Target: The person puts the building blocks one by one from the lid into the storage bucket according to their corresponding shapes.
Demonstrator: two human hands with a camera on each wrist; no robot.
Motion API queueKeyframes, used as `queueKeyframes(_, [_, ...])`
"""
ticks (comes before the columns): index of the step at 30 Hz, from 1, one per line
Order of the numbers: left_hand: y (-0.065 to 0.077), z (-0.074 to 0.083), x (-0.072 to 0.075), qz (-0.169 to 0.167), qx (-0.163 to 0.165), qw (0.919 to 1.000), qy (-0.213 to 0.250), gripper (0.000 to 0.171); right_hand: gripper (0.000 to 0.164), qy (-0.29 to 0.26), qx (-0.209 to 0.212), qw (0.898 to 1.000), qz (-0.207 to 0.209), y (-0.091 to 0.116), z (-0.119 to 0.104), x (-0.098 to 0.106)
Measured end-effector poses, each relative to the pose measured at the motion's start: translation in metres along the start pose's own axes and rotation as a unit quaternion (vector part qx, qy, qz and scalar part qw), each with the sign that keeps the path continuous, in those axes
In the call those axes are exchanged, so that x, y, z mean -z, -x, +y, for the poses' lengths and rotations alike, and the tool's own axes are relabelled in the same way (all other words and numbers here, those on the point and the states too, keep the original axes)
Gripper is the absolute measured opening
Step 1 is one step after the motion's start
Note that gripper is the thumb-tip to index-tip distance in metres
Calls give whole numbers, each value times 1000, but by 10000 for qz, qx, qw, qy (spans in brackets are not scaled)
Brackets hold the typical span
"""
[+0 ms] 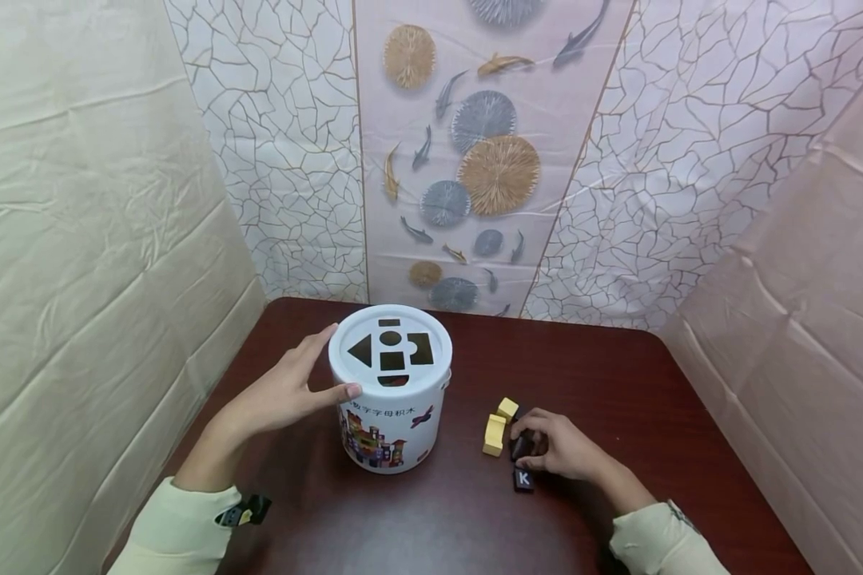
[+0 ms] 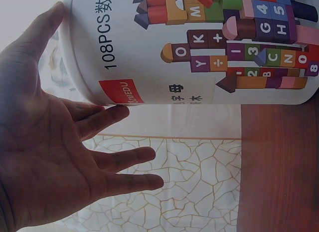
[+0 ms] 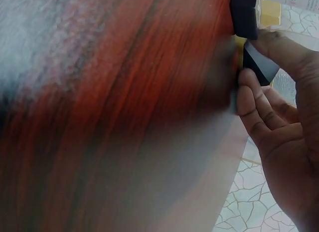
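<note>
Dark block (image 1: pixel 521 447) pinched by right hand (image 1: pixel 566 449), lower centre-right; white bucket (image 1: pixel 410 423) found up-left, touched by widely spread left hand (image 1: pixel 284 393).

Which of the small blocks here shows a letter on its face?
The dark block marked with a white K. The yellow blocks show plain faces, and the dark piece in the right grip shows no letter in view.

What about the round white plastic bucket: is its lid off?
No, the round white lid with cut-out holes sits on top of the bucket.
</note>
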State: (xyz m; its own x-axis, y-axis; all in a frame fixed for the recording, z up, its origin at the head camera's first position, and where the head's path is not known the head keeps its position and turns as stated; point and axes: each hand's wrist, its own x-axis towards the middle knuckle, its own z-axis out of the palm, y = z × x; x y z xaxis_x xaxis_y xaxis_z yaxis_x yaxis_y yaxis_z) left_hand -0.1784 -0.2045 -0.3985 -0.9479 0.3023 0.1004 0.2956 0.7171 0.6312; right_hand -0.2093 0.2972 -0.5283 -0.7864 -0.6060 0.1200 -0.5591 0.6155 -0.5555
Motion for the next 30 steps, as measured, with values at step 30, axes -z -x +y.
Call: queueKeyframes(30, [2, -1, -1, 14, 62, 10000, -5, 115, 45, 919, -139, 9939, 598, -2, -20, 16])
